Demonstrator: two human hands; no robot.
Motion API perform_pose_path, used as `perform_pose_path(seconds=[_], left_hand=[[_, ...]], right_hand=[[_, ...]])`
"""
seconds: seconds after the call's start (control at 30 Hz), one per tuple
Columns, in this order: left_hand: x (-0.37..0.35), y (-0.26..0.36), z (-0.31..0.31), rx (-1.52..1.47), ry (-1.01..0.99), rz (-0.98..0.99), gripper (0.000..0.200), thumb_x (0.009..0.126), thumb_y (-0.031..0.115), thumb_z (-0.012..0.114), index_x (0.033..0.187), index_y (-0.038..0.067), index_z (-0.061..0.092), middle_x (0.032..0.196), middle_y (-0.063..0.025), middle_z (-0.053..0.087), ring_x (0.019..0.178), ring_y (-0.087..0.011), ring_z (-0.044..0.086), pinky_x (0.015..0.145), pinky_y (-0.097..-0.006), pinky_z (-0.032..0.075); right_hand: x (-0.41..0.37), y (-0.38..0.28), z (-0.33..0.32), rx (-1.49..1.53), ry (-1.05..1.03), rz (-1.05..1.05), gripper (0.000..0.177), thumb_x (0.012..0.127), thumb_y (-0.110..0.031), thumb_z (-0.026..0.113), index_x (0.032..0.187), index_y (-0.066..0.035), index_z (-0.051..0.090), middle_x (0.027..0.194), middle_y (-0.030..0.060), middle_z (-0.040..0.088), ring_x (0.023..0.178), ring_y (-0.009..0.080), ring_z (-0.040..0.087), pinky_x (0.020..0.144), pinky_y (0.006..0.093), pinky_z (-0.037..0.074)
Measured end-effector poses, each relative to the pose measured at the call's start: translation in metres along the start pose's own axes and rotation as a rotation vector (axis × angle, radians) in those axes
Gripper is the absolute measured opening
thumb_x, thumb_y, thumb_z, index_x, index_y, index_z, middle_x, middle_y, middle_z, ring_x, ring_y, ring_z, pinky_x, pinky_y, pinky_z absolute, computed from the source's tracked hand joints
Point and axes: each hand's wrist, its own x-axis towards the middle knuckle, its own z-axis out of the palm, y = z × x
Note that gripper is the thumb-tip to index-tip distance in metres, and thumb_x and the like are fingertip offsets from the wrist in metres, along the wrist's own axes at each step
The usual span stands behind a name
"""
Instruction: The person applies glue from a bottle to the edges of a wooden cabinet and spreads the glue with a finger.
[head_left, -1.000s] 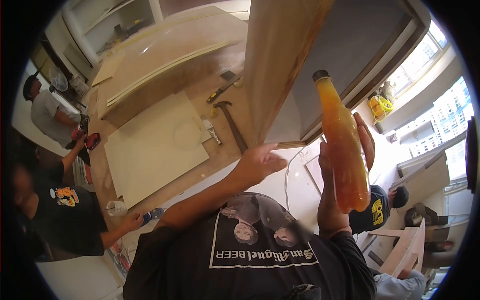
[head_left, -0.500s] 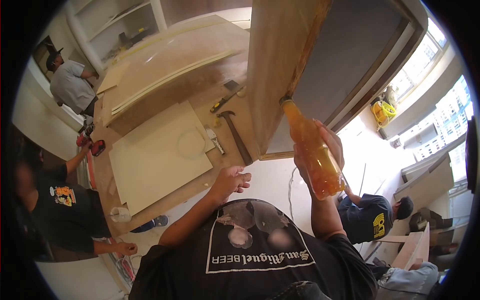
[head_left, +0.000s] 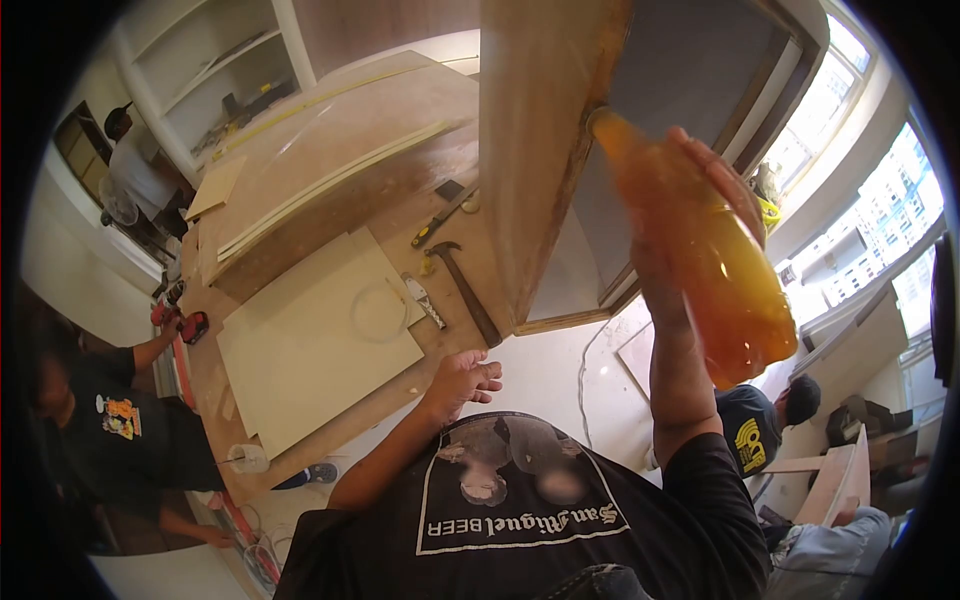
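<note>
My right hand (head_left: 715, 180) is wrapped round a plastic bottle (head_left: 728, 270) of orange-amber liquid, held tilted with its base toward me. The bottle's narrow neck is at the raw wooden edge of an upright panel (head_left: 545, 130); whether it touches cannot be made out. Low in front of my chest, my left hand (head_left: 465, 383) holds nothing, its fingers loosely bent and apart. Closest to it on the workbench (head_left: 395, 400) lies a claw hammer (head_left: 468, 298). Beside the hammer are a paint-spattered scraper-like tool (head_left: 424, 302) and a yellow-and-black cutter (head_left: 432, 228).
A pale flat board (head_left: 310, 335) and a curved wooden piece (head_left: 340, 150) lie on the bench. At left, a person (head_left: 120, 415) has a hand on a red cordless drill (head_left: 180, 320). Another person (head_left: 140, 180) stands behind; a third (head_left: 755, 430) is at lower right. A cable (head_left: 587, 380) trails across the floor.
My right hand has raised the bottle up and to the right, bringing it nearer the camera, its neck moving along the panel edge. My left hand has barely moved. The person at far left has turned.
</note>
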Motion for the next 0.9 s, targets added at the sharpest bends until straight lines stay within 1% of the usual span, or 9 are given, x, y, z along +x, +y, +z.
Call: perform_pose_path(seconds=[0.23,0.37,0.4,0.43,0.47,0.57,0.67,0.8,0.9], left_hand=[[0.003,-0.006,-0.006,-0.022,-0.019,0.020,0.063,0.097,0.026,0.069,0.143,-0.009,0.044,0.113,-0.0174,0.067,0.098,-0.0248,0.070,0.075,-0.0349,0.058],[0.001,-0.005,-0.006,-0.040,0.012,0.017,0.067,0.096,0.025,0.071,0.144,-0.011,0.042,0.113,-0.0185,0.067,0.097,-0.0253,0.070,0.075,-0.0352,0.058],[0.001,-0.007,-0.006,-0.045,0.015,0.014,0.067,0.096,0.025,0.071,0.144,-0.011,0.042,0.113,-0.0189,0.067,0.097,-0.0254,0.070,0.075,-0.0351,0.058],[0.001,-0.008,-0.006,-0.046,0.017,0.009,0.067,0.096,0.025,0.072,0.144,-0.011,0.042,0.114,-0.0192,0.067,0.097,-0.0255,0.070,0.075,-0.0351,0.058],[0.000,-0.009,-0.004,-0.036,0.008,0.001,0.068,0.096,0.024,0.072,0.144,-0.012,0.041,0.114,-0.0195,0.067,0.097,-0.0257,0.070,0.075,-0.0351,0.058],[0.004,-0.007,0.006,0.008,-0.026,-0.007,0.069,0.096,0.024,0.071,0.145,-0.012,0.040,0.115,-0.0201,0.067,0.097,-0.0261,0.070,0.075,-0.0352,0.058],[0.005,-0.006,0.012,0.029,-0.038,-0.015,0.069,0.097,0.022,0.071,0.147,-0.013,0.038,0.115,-0.0206,0.066,0.097,-0.0265,0.071,0.075,-0.0355,0.059],[0.005,-0.009,0.007,0.045,-0.019,-0.007,0.071,0.096,0.023,0.071,0.147,-0.013,0.037,0.115,-0.0208,0.066,0.097,-0.0265,0.071,0.075,-0.0352,0.059],[0.006,-0.010,0.000,0.035,-0.009,0.000,0.073,0.096,0.024,0.072,0.148,-0.013,0.037,0.115,-0.0208,0.066,0.097,-0.0266,0.071,0.075,-0.0350,0.059]], right_hand=[[-0.030,0.019,0.007,0.169,0.122,0.028,0.062,0.079,-0.012,0.084,0.131,-0.004,0.050,0.125,0.0168,0.067,0.117,0.0259,0.065,0.097,0.0328,0.055],[-0.086,0.008,-0.002,0.124,-0.039,0.146,0.058,0.080,-0.012,0.083,0.128,-0.006,0.053,0.124,0.0155,0.068,0.114,0.0244,0.066,0.097,0.0329,0.055],[-0.084,0.008,-0.009,0.015,-0.144,0.120,0.059,0.084,-0.015,0.081,0.132,-0.006,0.049,0.129,0.0172,0.063,0.119,0.0283,0.064,0.101,0.0381,0.054],[-0.080,0.008,-0.018,-0.098,-0.247,0.096,0.060,0.089,-0.018,0.079,0.136,-0.006,0.045,0.134,0.0189,0.058,0.125,0.0322,0.062,0.104,0.0434,0.054],[-0.076,0.011,-0.017,0.016,-0.170,0.132,0.059,0.088,-0.017,0.080,0.136,-0.006,0.046,0.134,0.0193,0.058,0.125,0.0324,0.062,0.105,0.0438,0.053],[-0.026,0.017,-0.008,0.033,0.009,0.011,0.056,0.087,-0.010,0.080,0.134,-0.005,0.050,0.134,0.0205,0.060,0.125,0.0345,0.062,0.106,0.0450,0.052],[0.025,0.025,-0.007,-0.081,0.045,-0.158,0.056,0.086,-0.006,0.080,0.134,-0.005,0.051,0.132,0.0207,0.062,0.126,0.0350,0.062,0.106,0.0445,0.052],[0.064,0.020,0.005,0.191,0.174,-0.151,0.059,0.085,-0.006,0.080,0.136,-0.003,0.050,0.129,0.0205,0.063,0.126,0.0343,0.062,0.107,0.0430,0.052],[0.074,0.044,0.006,0.202,0.124,-0.196,0.061,0.087,-0.009,0.079,0.139,-0.002,0.049,0.133,0.0213,0.062,0.125,0.0348,0.063,0.105,0.0440,0.053]])
